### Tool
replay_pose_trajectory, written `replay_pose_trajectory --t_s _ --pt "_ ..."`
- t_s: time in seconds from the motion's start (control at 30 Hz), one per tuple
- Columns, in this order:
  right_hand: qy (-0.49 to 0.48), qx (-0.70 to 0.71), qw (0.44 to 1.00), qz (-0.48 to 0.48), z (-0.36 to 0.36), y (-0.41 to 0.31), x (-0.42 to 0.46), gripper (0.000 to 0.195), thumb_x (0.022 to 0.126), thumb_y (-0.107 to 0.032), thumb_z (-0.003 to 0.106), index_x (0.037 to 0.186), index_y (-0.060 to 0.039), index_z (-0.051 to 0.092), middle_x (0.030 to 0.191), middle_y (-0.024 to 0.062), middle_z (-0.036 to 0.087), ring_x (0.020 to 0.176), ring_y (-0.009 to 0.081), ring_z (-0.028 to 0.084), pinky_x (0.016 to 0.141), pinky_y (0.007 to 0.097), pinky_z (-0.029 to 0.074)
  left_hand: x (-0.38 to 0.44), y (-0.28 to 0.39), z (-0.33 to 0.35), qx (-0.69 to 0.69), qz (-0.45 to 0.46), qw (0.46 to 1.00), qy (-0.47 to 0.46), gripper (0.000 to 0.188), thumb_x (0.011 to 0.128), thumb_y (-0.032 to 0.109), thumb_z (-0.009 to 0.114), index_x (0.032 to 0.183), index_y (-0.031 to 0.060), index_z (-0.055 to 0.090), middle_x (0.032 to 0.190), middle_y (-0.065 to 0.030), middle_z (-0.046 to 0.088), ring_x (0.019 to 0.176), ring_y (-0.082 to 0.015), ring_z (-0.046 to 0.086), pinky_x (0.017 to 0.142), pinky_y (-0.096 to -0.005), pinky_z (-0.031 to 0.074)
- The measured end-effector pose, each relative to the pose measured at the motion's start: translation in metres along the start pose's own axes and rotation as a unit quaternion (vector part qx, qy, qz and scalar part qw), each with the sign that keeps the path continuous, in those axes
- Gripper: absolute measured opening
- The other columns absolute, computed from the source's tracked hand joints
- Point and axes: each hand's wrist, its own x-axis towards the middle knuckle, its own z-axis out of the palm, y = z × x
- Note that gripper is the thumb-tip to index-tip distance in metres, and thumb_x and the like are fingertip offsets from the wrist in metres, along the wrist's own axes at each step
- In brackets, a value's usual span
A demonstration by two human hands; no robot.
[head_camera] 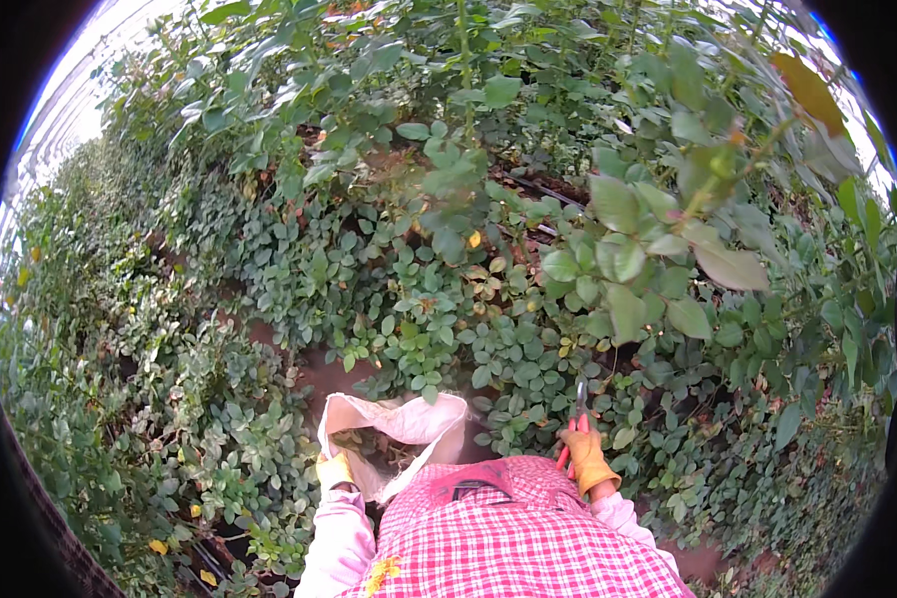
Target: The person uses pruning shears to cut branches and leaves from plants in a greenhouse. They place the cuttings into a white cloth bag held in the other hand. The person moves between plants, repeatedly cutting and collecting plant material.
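In a yellow glove, my left hand point(334, 472) grips the rim of a white woven sack point(448, 426). The sack's mouth gapes upward, and dry plant cuttings point(377, 448) show inside it. My right hand point(587, 454), gloved in yellow with the fingertips looking bare, holds red-handled pruning shears point(582, 418). Their metal blades point away from me, close to low rose leaves. Whether the blades are parted is too small to tell. The checked apron over my body lies between the two hands.
Dense rose bushes point(299, 269) crowd both sides. A leafy stem point(688, 217) juts close to the camera at upper right, and tall stems point(463, 67) rise ahead. Dark irrigation tubing point(542, 190) runs through the far bed. Bare soil point(329, 374) shows beyond the sack.
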Motion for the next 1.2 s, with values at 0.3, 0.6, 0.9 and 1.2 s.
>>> replay_pose_trajectory --t_s 0.3,0.6,0.9,1.2 --pt "-0.140 0.103 0.985 -0.019 0.117 -0.102 0.007 0.024 0.087 -0.005 0.058 0.110 0.0013 0.052 0.087 0.0119 0.063 0.070 0.0247 0.064 0.064 0.0377 0.055 0.043 0.052 -0.014 -0.044 -0.074 0.996 0.015 0.014 0.079 0.007 0.070 0.085 0.0021 0.059 0.071 -0.0007 0.055 0.059 -0.0130 0.047 0.053 -0.0306 0.041" --pt "-0.145 0.082 0.986 -0.023 0.153 -0.158 0.025 0.027 0.088 -0.003 0.055 0.115 0.0004 0.049 0.093 0.0136 0.062 0.076 0.0260 0.064 0.069 0.0402 0.056 0.115 0.111 -0.038 -0.205 -0.037 0.977 0.040 0.015 0.087 -0.004 0.059 0.099 0.0024 0.065 0.092 -0.0065 0.065 0.082 -0.0179 0.062 0.076 -0.0293 0.051" --pt "-0.125 0.186 0.973 -0.061 0.136 -0.193 0.079 0.027 0.089 -0.006 0.056 0.113 0.0048 0.053 0.093 0.0131 0.060 0.078 0.0255 0.063 0.072 0.0411 0.057 0.121 0.236 -0.052 -0.254 -0.047 0.963 0.072 0.023 0.088 0.001 0.058 0.110 0.0065 0.064 0.102 -0.0121 0.066 0.089 -0.0247 0.066 0.078 -0.0388 0.056" --pt "-0.063 0.235 0.965 -0.096 0.130 -0.203 0.103 0.031 0.091 -0.020 0.060 0.110 0.0054 0.058 0.088 0.0103 0.063 0.079 0.0247 0.064 0.075 0.0377 0.057 0.175 0.167 -0.069 -0.075 -0.080 0.975 0.195 0.052 0.082 0.000 0.060 0.133 0.0048 0.054 0.114 -0.0148 0.064 0.094 -0.0247 0.061 0.084 -0.0367 0.050"
